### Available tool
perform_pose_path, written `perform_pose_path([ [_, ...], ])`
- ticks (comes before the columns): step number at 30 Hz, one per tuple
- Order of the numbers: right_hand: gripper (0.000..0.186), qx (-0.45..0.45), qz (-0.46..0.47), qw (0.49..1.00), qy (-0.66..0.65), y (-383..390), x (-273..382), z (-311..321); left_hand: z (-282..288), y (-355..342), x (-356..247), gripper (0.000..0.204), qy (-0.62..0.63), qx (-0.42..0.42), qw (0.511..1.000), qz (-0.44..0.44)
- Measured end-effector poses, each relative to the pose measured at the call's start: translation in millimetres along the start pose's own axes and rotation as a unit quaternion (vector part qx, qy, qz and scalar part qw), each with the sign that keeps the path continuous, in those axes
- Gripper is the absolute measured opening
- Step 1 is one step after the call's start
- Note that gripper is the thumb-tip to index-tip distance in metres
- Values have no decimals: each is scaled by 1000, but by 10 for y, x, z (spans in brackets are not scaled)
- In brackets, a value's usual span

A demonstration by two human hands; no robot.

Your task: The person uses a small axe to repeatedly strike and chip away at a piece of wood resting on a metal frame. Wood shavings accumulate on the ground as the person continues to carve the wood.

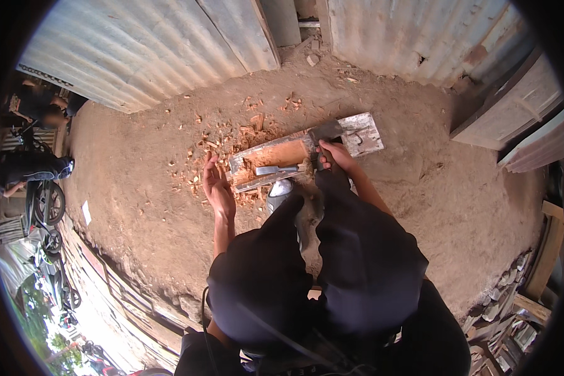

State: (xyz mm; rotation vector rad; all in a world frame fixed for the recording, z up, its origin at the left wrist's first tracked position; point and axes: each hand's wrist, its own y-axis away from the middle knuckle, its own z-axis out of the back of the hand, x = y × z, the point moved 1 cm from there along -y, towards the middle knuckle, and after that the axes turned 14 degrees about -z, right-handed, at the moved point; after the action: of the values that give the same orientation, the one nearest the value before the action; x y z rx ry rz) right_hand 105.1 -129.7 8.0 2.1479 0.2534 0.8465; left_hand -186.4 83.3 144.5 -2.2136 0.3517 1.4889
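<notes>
A long wooden board (276, 152) with a hollowed-out, orange-brown trough lies slanted on the dirt in front of me; its right end is flaky white. Across the trough rests a chisel (276, 169), its flat metal blade pointing left. My left hand (218, 191) is raised beside the board's left end, empty, with fingers loosely bent and apart. Toward the right end, my right hand (334, 155) has its fingers wrapped round a dark tool with a broad, blocky head (326, 130). That head sits over the board; the tool's exact kind is unclear.
Wood chips (255, 125) lie scattered around the board's left side. My shoe (281, 188) is close against its near edge. Corrugated metal sheets (144, 50) stand at the back, wooden panels (514, 103) at right. At far left are another person (31, 169) and motorbikes (47, 203).
</notes>
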Motion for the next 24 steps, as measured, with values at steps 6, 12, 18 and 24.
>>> perform_pose_path([
  [6, 39, -13, 10, 1000, -24, 25, -73, 143, -1037, 700, -1277, 118, 257, 199, 927, 187],
  [12, 39, -23, -12, 1000, -12, 53, 29, 68, -424, 1639, -2045, 108, 156, 254, 875, 382],
  [18, 38, -18, -3, 1000, 4, 47, 23, 40, 242, 2152, -2023, 97, 11, 216, 851, 479],
  [24, 38, -6, -5, 1000, -12, -12, -1, -20, 576, 2535, -2061, 87, -88, 189, 826, 523],
])
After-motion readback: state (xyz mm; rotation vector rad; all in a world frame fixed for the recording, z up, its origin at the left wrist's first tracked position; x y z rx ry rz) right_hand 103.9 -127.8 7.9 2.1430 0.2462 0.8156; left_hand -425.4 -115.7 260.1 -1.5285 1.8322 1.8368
